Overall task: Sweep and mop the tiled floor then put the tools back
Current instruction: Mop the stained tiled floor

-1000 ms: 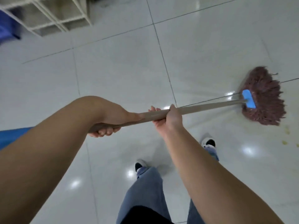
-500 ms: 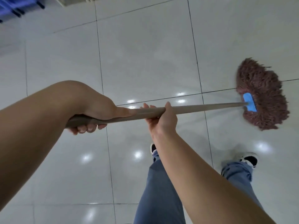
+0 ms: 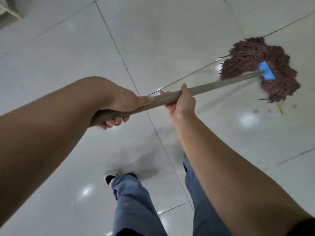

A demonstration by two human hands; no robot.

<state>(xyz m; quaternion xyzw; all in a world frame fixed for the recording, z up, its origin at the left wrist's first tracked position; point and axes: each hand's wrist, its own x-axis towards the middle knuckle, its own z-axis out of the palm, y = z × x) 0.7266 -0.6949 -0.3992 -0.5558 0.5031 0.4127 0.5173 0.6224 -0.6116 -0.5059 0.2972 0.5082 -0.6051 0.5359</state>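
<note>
A mop with a dark reddish-brown string head [image 3: 252, 55] and a blue clamp [image 3: 267, 72] rests on the glossy white tiled floor [image 3: 162, 31] at the upper right. Its long tan handle [image 3: 219, 84] slants down to the left. My left hand [image 3: 117, 103] is shut around the handle's near end. My right hand [image 3: 181, 101] grips the handle a little further along, fingers wrapped from below. Small yellowish spots [image 3: 262, 109] lie on the tile just below the mop head.
My legs in blue jeans [image 3: 136, 201] and one dark shoe with a white sole [image 3: 110, 178] stand on the tiles below the handle. The corner of a white frame or shelf [image 3: 8, 16] shows at the top left. Dark grout lines cross the floor.
The mop head has swung up and slightly left across the tile, and the handle now tilts more steeply. My feet have stepped; both hands keep their grip on the handle.
</note>
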